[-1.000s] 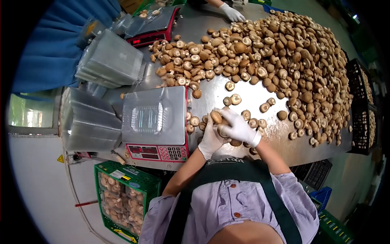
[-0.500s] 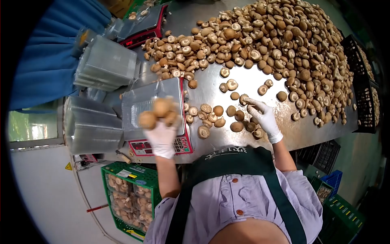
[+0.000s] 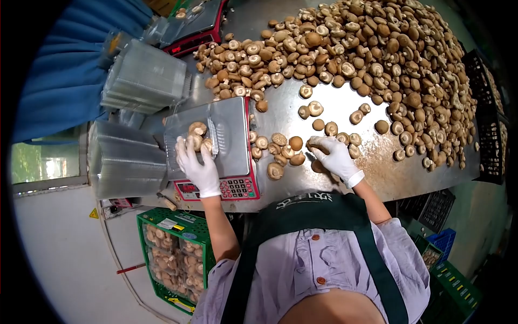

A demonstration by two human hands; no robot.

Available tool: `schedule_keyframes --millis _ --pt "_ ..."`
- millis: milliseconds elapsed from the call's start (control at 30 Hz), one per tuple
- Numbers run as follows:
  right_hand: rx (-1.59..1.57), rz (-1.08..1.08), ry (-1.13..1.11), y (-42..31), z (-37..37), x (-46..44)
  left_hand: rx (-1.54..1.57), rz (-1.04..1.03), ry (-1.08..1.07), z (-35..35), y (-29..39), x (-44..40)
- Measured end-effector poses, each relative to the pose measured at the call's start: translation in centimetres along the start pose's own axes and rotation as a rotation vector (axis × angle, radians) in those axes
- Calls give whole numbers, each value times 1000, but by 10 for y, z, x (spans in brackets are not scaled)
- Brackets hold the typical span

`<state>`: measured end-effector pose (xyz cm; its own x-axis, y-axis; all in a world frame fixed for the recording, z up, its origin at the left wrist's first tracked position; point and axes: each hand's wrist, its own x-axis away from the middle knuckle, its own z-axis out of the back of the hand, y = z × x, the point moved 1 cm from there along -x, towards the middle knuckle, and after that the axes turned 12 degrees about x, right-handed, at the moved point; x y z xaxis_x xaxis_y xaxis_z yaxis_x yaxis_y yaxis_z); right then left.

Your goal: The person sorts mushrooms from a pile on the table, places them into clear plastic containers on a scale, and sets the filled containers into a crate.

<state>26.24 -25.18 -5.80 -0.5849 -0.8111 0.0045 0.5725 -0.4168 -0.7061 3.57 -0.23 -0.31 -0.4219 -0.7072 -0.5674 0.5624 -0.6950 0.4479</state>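
My gloved left hand [image 3: 198, 167] is over the near scale [image 3: 234, 146], its fingers spread at a few brown mushrooms [image 3: 197, 128] in a clear tray [image 3: 213, 137]. The fingers partly cover the tray and mushrooms. My gloved right hand [image 3: 335, 157] is low over the metal table [image 3: 291, 116], thumb and fingers closed around a mushroom [image 3: 314, 143]. Several loose mushrooms [image 3: 275, 170] lie between the two hands.
A large mushroom heap [image 3: 399, 65] spreads across the back and right. Stacked clear trays [image 3: 127, 162] stand left of the near scale, with a second scale [image 3: 197, 29] behind. Below the table's left edge is a green crate [image 3: 175, 254] of packed mushrooms.
From beside my right hand, my left hand moved left to the scale, carrying mushrooms that now lie in the tray. My right hand moved slightly left from its earlier place and holds a mushroom.
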Motion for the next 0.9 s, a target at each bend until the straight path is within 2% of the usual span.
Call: schedule_keyframes --millis 67,100,167,200,267,300,367,433,500,567,633,733,800,833,867,900 --pt "48 21 -25 -6 -5 -6 186 -89 82 4 29 11" --pt "49 25 -31 -10 -8 -8 392 -114 40 7 46 14" --pt "103 137 -43 -20 -14 -14 569 25 -153 0 66 43" --pt "95 196 -34 -21 -24 -19 561 33 -310 -3 79 57" --pt "277 362 -52 -25 -40 -28 555 82 -585 -24 83 93" --pt "380 468 -26 -34 -41 -32 369 80 -699 -28 88 104" --pt "440 541 -69 -27 -68 -37 199 165 -824 -44 85 119" --pt "572 638 -53 -25 -82 -40 172 142 -779 -64 74 125" --pt "506 629 -28 -25 -77 -37 139 118 -723 -81 63 126" --pt "449 547 -58 -21 -62 -30 318 120 -828 -93 59 126" --pt "445 518 -45 -8 -50 -20 546 234 -789 -96 75 125" --pt "495 387 -57 4 -21 -1 603 205 -794 -107 79 130" --pt "442 317 5 11 -3 12 676 376 -858 -100 89 124" --pt "412 271 46 16 6 19 741 333 -781 -101 88 124" --pt "393 215 19 25 19 25 752 426 -836 -103 84 122" --pt "346 141 83 27 33 31 756 519 -891 -105 81 119"
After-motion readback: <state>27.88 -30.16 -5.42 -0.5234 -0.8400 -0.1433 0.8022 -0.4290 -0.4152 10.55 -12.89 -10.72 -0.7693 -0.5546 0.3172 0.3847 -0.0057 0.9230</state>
